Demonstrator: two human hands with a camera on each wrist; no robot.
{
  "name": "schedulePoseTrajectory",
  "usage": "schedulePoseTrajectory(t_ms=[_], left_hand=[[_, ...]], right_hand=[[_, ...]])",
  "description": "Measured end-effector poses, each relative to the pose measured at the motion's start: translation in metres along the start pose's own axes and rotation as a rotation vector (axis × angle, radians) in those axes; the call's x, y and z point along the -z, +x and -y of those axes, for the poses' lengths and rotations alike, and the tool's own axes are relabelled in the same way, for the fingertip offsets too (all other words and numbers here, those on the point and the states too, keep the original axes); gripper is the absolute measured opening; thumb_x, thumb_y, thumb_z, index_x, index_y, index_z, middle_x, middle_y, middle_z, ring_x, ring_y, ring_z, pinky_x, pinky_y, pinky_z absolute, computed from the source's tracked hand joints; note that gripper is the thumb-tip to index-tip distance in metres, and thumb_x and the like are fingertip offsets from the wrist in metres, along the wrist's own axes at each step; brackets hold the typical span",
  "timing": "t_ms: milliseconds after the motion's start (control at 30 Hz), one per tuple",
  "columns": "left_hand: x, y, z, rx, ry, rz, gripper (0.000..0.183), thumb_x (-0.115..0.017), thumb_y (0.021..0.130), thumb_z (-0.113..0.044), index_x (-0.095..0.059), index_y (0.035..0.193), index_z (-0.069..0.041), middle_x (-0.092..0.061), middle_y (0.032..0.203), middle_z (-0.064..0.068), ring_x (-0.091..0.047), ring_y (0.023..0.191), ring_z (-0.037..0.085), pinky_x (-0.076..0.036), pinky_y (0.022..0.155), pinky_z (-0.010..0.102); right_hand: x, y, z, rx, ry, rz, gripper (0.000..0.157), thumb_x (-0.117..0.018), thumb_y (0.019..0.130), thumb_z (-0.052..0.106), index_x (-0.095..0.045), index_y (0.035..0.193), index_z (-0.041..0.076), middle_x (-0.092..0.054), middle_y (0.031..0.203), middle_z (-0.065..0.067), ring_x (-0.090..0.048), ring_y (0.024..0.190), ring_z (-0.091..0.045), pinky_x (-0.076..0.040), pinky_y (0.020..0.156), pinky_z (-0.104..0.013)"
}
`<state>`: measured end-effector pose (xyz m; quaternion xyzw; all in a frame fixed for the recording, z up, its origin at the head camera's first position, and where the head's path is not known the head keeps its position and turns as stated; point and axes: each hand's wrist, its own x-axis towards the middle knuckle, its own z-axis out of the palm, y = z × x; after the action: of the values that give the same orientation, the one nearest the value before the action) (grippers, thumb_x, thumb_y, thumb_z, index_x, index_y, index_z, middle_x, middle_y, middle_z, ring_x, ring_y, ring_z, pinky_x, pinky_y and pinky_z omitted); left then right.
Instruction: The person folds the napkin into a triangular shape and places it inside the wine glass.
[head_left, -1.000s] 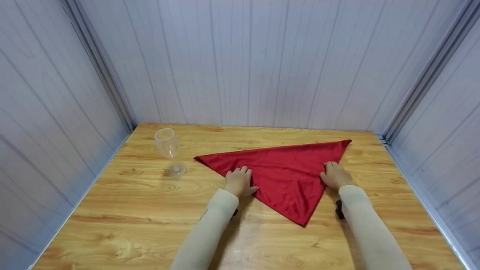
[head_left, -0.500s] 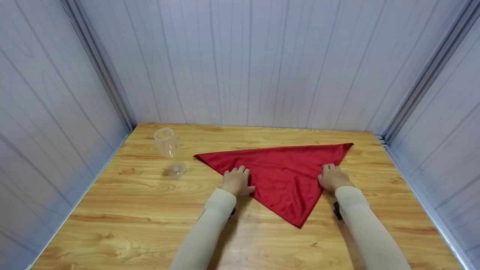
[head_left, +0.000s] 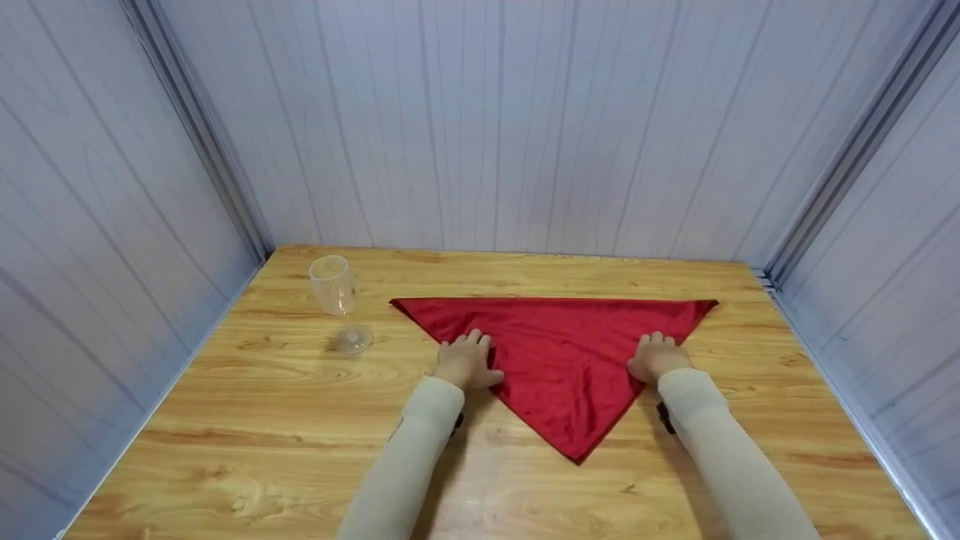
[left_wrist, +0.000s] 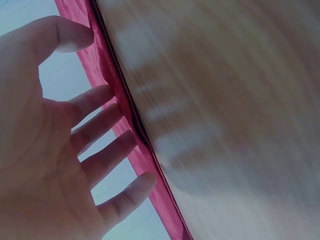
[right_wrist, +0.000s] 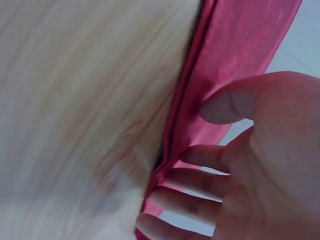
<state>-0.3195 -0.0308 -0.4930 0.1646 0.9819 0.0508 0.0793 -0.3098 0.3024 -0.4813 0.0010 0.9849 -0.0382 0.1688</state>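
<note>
A red satiny cloth (head_left: 555,337) lies folded into a triangle on the wooden table, its long edge at the back and one point toward me. My left hand (head_left: 466,361) rests on its left slanting edge with fingers spread. On the opposite slanting edge rests my right hand (head_left: 655,357), its fingers extended. From the left wrist, fingertips (left_wrist: 145,182) touch the layered hem of the cloth (left_wrist: 167,212), and the palm is bare. The right wrist view has the thumb (right_wrist: 220,107) and fingertips lying along the other hem, with nothing gripped.
A clear stemmed glass (head_left: 334,286) stands upright on the table (head_left: 247,420), left of the cloth. Pale panelled walls (head_left: 495,127) close in the back and both sides of the table.
The cloth has turned clockwise: its back right corner has come nearer and its front point has shifted left, so the long edge runs level. Both hands have moved slightly left with it.
</note>
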Motion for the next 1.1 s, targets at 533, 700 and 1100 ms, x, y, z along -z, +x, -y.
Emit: schedulePoseTrajectory(t_ms=[533,700,1100], left_hand=[[0.001,0.001,0.013,-0.01,-0.07,-0.011,0.064,-0.069,0.088,-0.048,-0.053,0.139,-0.014,-0.049,0.14,0.005,-0.048,0.13,0.028,-0.037,0.105,0.057],[0.0,0.0,0.011,-0.003,-0.081,0.005,0.065,-0.068,0.09,-0.047,-0.05,0.143,-0.014,-0.047,0.143,0.006,-0.048,0.131,0.027,-0.038,0.104,0.056],[-0.001,-0.006,0.012,-0.05,-0.065,-0.007,0.062,-0.067,0.092,-0.04,-0.05,0.145,-0.011,-0.047,0.148,0.008,-0.043,0.137,0.027,-0.038,0.106,0.055]], right_hand=[[-0.005,-0.005,0.003,0.037,-0.021,-0.015,0.063,-0.051,0.098,0.026,-0.035,0.138,-0.02,-0.039,0.131,-0.037,-0.036,0.125,-0.053,-0.039,0.099,-0.062],[-0.007,-0.006,0.001,0.038,-0.034,-0.027,0.063,-0.052,0.1,0.027,-0.034,0.139,-0.019,-0.038,0.132,-0.037,-0.035,0.126,-0.054,-0.039,0.099,-0.062],[-0.017,-0.006,-0.004,0.077,-0.005,-0.121,0.055,-0.053,0.1,0.027,-0.041,0.128,-0.019,-0.042,0.121,-0.035,-0.039,0.118,-0.054,-0.042,0.094,-0.061]])
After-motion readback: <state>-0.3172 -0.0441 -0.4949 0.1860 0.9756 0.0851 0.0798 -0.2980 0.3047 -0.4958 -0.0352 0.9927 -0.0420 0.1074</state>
